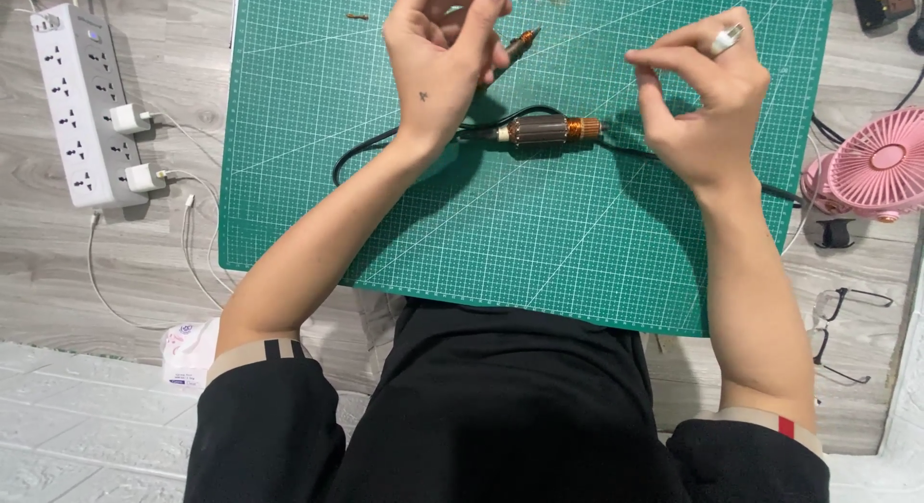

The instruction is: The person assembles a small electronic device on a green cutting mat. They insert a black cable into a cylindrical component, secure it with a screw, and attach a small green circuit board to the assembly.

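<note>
My left hand (441,65) is raised over the green cutting mat (385,205) and closed around a dark pen-shaped tool (518,47) whose coppery tip sticks out to the right. Just below it a motor armature (549,129) with copper windings and an orange end lies on the mat. My right hand (707,103), wearing a ring, hovers to the right of the armature with thumb and forefinger pinched together; I see nothing between them. A black cable (366,147) curves across the mat past the armature.
A white power strip (82,103) with two plugged chargers lies left of the mat. A pink fan (876,166) stands at the right, with eyeglasses (847,335) below it. A white tissue pack (188,354) sits near my left elbow.
</note>
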